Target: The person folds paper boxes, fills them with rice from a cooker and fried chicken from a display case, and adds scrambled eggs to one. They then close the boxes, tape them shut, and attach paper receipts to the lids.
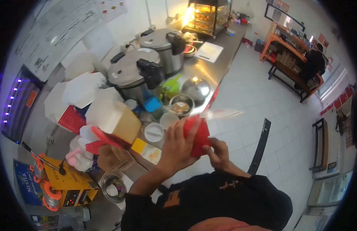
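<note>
A red paper takeaway box is held up in front of my chest, over the counter's edge. My left hand wraps round its near left side with the fingers spread across the red face. On the other side, my right hand grips the lower right edge between thumb and fingers. A pale, motion-blurred flap sticks out from the box's top toward the right. What is inside the box is hidden. Closest to my left hand on the counter are a white round lid and a yellow-and-white packet.
Two large steel cookers stand along the wall. Stacked takeaway boxes crowd the left counter, near a yellow machine and a steel bowl. Farther off are a lit display warmer, a white cutting board and a seated person.
</note>
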The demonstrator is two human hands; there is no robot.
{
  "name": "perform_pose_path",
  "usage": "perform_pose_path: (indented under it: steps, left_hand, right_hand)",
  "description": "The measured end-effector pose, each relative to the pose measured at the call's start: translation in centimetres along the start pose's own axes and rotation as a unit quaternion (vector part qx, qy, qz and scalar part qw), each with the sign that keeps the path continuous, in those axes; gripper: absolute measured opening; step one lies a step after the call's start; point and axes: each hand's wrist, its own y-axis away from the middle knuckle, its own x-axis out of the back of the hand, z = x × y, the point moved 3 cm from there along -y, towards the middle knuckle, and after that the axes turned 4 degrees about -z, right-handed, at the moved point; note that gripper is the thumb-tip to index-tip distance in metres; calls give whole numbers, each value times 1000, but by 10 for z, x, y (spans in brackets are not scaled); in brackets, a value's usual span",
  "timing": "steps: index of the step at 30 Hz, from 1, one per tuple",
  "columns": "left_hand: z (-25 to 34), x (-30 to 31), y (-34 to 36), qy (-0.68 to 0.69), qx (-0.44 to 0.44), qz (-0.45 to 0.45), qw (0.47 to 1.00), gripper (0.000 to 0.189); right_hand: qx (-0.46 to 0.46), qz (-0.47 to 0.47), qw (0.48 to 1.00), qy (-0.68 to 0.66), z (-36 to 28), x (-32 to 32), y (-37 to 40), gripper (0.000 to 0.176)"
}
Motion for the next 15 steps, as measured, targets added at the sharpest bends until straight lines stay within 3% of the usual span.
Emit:
perform_pose_path:
  steps: [1, 4, 5, 8, 10, 12, 15]
  left_hand:
    - [8, -29, -21, 44, -10, -36, 998, 106]
    - [45, -100, -84, 73, -122, -63, 988, 108]
    - [54, -118, -104, 67, -132, -68, 987, 110]
    - [70, -155, -159, 102, -143, -98, 980, 110]
    - [75, -170, -202, 131, -164, -119, 970, 109]
    - [71, -186, -249, 150, -180, -137, 962, 109]
    - [39, -214, -326, 158, -168, -152, 961, 109]
  right_hand:
    - [-85, -17, 995, -38, 13, 23, 8, 26]
    - [-318, 61, 931, -172, 70, 97, 17, 39]
    - [-294, 40, 948, -113, 83, 123, 19, 49]
    - [-316, 75, 940, -108, 123, 189, 20, 46]
    - [-287, 231, 890, -268, 124, 209, -2, 35]
    - [-264, 310, 848, -339, 142, 239, -26, 34]
    - [-239, 307, 871, -300, 209, 321, -38, 32]
